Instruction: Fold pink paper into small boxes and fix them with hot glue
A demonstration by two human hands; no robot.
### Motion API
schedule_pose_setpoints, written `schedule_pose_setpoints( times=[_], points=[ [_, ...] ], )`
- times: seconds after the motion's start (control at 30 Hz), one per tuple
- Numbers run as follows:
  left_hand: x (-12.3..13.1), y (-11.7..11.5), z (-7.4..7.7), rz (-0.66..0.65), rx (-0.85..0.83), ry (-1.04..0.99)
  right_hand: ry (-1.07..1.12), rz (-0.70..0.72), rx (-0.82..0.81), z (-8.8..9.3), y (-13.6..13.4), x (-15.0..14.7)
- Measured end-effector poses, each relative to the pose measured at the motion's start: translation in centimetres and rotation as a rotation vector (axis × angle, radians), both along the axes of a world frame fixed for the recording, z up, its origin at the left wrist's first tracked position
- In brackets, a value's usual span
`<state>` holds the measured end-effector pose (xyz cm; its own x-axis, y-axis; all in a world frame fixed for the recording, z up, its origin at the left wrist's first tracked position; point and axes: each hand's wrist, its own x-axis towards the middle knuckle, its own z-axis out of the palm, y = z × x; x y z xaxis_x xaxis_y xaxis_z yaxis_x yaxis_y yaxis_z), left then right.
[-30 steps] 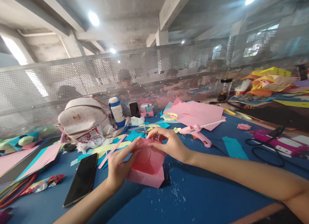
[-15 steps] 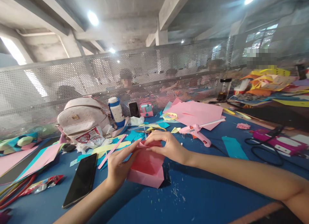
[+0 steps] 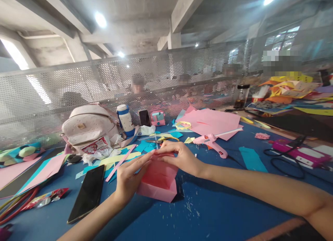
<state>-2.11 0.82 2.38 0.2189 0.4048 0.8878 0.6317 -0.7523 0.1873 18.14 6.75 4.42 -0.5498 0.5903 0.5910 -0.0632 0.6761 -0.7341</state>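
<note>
A pink paper box (image 3: 157, 192) rests on the blue tabletop, its front low and its back panel raised. My left hand (image 3: 130, 177) holds the left side and upper edge of that panel, fingers pressed together. From the right, my right hand (image 3: 179, 156) pinches the same upper edge, its fingertips meeting those of the left hand. The fingers partly hide the edge. Just beyond the hands lie scissors (image 3: 169, 139) among blue and yellow paper scraps. A pink glue gun (image 3: 212, 144) lies to the right of my right hand.
A black phone (image 3: 87, 194) lies left of my left forearm. Behind stand a pale backpack (image 3: 88, 123), a white-and-blue bottle (image 3: 125, 119) and a perforated metal screen (image 3: 161, 67). Pink sheets (image 3: 215, 119), a blue strip (image 3: 252, 159) and a magenta power strip (image 3: 301, 154) lie rightward.
My fingers have shifted slightly along the box's upper edge and pressed closer together. The back panel's top fold looks flatter now. The box's base has stayed in place.
</note>
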Motion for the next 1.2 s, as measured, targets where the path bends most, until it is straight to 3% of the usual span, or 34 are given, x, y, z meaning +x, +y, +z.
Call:
schedule_pose_setpoints(
  times=[0.4,0.8,1.2],
  points=[
    [0.2,0.0,0.8,-0.137,-0.133,-0.006,-0.033,-0.048,-0.095,0.3,-0.5,0.2],
    [-0.2,0.3,0.8,-0.157,-0.231,0.059,0.029,-0.032,-0.052,0.5,-0.6,0.0],
    [-0.6,0.5,1.7,-0.098,-0.058,0.198,-0.031,-0.073,-0.058,0.3,-0.7,-0.1]
  ],
)
